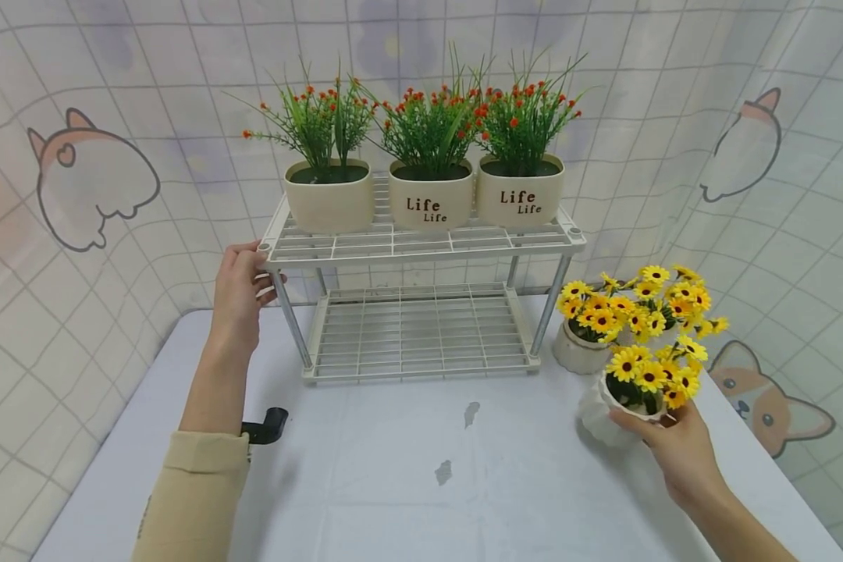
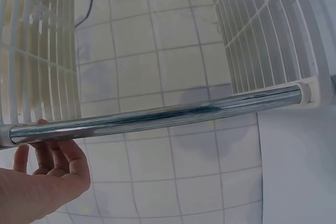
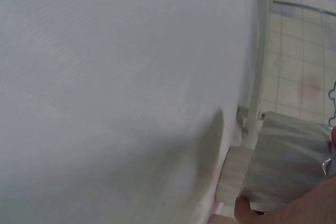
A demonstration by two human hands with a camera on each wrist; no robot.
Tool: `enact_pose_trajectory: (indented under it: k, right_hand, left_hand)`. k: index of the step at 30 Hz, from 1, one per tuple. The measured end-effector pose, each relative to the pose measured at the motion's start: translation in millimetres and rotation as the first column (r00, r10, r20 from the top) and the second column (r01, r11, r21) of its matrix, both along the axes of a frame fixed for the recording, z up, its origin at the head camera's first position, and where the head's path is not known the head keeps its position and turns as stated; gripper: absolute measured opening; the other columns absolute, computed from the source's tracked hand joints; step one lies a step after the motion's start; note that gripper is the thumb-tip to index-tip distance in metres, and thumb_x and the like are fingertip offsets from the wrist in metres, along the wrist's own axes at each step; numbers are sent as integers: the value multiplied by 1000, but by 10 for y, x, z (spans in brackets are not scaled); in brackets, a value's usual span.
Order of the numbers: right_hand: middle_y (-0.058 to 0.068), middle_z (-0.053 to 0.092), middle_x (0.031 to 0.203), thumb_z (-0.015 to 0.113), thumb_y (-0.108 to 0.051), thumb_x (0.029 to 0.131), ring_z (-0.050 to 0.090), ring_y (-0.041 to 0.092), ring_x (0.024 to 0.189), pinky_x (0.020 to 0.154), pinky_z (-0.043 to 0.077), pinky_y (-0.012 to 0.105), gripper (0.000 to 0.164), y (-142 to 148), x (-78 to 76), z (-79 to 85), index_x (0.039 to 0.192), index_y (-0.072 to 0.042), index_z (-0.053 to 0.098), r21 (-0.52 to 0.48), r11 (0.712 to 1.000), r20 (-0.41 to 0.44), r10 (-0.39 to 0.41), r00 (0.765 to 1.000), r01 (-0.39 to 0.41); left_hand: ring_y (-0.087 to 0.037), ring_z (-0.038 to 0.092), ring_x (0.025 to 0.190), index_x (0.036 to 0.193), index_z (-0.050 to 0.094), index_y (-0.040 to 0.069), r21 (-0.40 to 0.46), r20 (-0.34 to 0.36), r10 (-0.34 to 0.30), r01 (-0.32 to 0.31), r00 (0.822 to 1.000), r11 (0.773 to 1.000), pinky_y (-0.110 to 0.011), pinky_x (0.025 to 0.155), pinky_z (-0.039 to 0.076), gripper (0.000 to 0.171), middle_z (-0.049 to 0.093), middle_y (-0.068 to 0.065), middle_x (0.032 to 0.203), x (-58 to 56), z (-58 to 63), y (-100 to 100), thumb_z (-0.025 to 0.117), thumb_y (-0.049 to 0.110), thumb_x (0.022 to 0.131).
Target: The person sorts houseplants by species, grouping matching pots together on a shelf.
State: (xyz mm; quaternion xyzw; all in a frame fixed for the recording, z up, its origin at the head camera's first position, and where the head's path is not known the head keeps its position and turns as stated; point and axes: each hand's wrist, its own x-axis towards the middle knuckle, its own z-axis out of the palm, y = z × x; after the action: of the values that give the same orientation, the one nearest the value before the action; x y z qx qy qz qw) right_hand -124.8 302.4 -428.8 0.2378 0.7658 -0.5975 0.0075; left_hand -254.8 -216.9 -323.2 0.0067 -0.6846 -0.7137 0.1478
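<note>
At the left end of a white two-tier wire rack (image 1: 421,250), my left hand (image 1: 237,285) grips the upper front corner. Its fingers curl behind the metal post (image 2: 157,120) near the top in the left wrist view. My right hand (image 1: 684,453) holds a white flowerpot (image 1: 600,414) of yellow flowers (image 1: 649,375), thumb at the rim. This pot leans in the hand at the right of the table; in the right wrist view its pale side (image 3: 289,161) shows, with fingers on it.
Three cream planters (image 1: 432,195) with red-flowered grass line the top shelf. More potted yellow flowers (image 1: 597,316) stand right of the rack, behind the held pot. A black bent object (image 1: 274,425) shows beside the left forearm. Two grey patches (image 1: 443,471) mark the white tablecloth (image 1: 365,484).
</note>
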Motion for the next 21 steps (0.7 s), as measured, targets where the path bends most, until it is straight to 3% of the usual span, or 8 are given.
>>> enact_pose_trajectory:
  k: [9, 21]
  right_hand:
    - [17, 15, 168, 86, -27, 86, 23, 38, 149, 116, 30, 53, 116, -464, -106, 143, 165, -14, 3, -14, 985, -76, 171, 982, -173]
    - [20, 30, 159, 85, -15, 86, 27, 36, 146, 114, 31, 53, 98, -1041, -342, 203, 160, -6, 21, -12, 935, -190, 346, 919, -354]
  left_hand:
    - [-19, 57, 96, 123, 51, 21, 23, -2, -12, 12, 1000, 1000, -35, 89, 40, 20, 61, -3, 116, -9, 11, 5, 41, 26, 106]
    - [-19, 56, 99, 126, 50, 21, -27, 6, 0, 0, 1000, 1000, -36, 90, 41, 24, 60, -4, 120, 5, 9, -16, 39, 29, 107]
